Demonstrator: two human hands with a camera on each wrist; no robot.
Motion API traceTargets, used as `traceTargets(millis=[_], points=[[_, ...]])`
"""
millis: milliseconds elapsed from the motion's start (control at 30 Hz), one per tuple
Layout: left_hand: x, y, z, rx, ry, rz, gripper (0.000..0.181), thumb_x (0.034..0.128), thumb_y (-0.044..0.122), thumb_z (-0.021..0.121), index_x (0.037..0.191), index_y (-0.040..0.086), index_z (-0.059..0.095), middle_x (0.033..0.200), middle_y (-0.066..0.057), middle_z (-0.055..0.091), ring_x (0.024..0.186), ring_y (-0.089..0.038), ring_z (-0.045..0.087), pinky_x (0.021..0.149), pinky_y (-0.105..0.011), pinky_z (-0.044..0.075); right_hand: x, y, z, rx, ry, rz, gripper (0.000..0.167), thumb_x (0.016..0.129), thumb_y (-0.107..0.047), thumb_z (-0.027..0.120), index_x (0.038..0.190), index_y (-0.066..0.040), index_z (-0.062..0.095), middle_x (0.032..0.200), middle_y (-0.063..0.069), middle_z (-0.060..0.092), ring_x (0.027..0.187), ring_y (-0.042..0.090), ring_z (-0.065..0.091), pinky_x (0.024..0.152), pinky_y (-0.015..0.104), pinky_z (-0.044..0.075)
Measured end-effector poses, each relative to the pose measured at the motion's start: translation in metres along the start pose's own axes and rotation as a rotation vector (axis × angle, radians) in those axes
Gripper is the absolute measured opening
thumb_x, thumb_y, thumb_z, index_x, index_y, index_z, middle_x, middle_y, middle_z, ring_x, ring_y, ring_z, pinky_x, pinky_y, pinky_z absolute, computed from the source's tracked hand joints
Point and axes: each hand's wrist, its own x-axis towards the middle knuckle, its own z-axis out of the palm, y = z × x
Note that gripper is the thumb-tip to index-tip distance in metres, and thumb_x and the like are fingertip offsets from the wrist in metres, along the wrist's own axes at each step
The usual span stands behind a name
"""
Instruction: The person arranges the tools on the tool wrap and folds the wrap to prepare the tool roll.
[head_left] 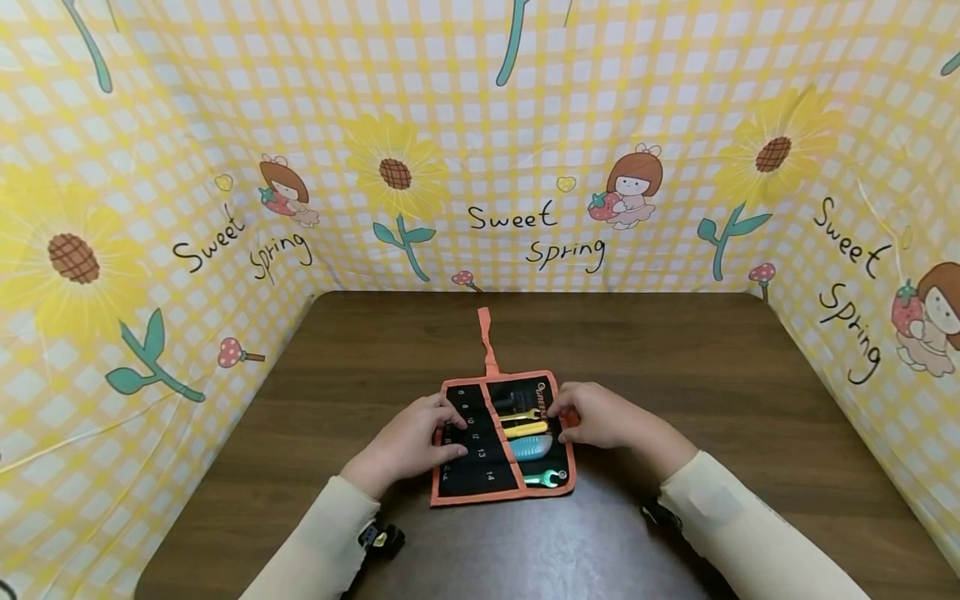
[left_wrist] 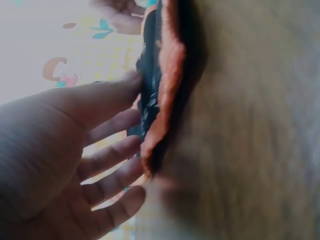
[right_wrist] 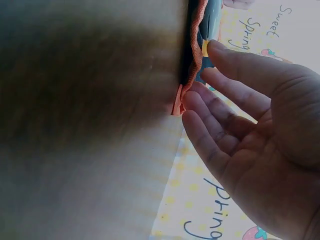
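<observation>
A black tool pouch (head_left: 480, 482) with orange trim lies unrolled on the table, its left side printed with size numbers. Its pockets hold a yellow open-end wrench (head_left: 531, 414), a yellow-handled tool (head_left: 527, 430), a light-blue-handled tool (head_left: 531, 448) and a green open-end wrench (head_left: 547, 478). My left hand (head_left: 420, 440) rests on the pouch's left edge, thumb and fingers spread and fairly straight. At the right edge, my right hand (head_left: 596, 414) touches the pouch with extended fingers. In the right wrist view, its thumb (right_wrist: 235, 57) lies near the orange trim.
An orange strap (head_left: 486, 333) runs from the pouch's top edge toward the back. Brown wood-grain tabletop (head_left: 360, 342) surrounds the pouch. A yellow checked cloth (head_left: 510, 158) with flowers and lettering stands along the back and both sides.
</observation>
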Motion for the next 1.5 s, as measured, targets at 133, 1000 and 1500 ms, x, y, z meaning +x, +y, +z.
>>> traceTargets(millis=[133, 1000, 1500], points=[[-0.006, -0.001, -0.003, -0.034, -0.038, 0.012, 0.042, 0.0839, 0.040, 0.090, 0.120, 0.022, 0.076, 0.126, 0.006, 0.057, 0.117, -0.020, 0.054, 0.102, -0.045, 0.047, -0.003, -0.002, 0.001, -0.048, -0.019, -0.018, 0.034, 0.084, -0.011, 0.089, 0.116, -0.008, 0.077, 0.113, 0.001, 0.062, 0.095, 0.022, 0.059, 0.081, 0.038, 0.050], [0.019, 0.012, 0.013, 0.057, -0.043, 0.089, 0.043, 0.0888, 0.044, 0.085, 0.125, 0.022, 0.074, 0.139, 0.000, 0.057, 0.130, -0.024, 0.052, 0.109, -0.044, 0.046, -0.028, 0.015, -0.005, -0.167, 0.017, 0.017, 0.034, 0.081, -0.015, 0.091, 0.112, -0.005, 0.078, 0.119, 0.003, 0.061, 0.105, 0.022, 0.060, 0.089, 0.043, 0.054], [0.037, 0.024, 0.019, 0.061, -0.043, 0.132, 0.043, 0.0911, 0.044, 0.083, 0.126, 0.021, 0.073, 0.140, -0.001, 0.057, 0.130, -0.026, 0.054, 0.108, -0.047, 0.046, -0.042, 0.027, -0.015, -0.138, 0.032, 0.060, 0.036, 0.082, -0.012, 0.090, 0.115, -0.004, 0.078, 0.120, 0.004, 0.061, 0.107, 0.023, 0.062, 0.090, 0.043, 0.055]])
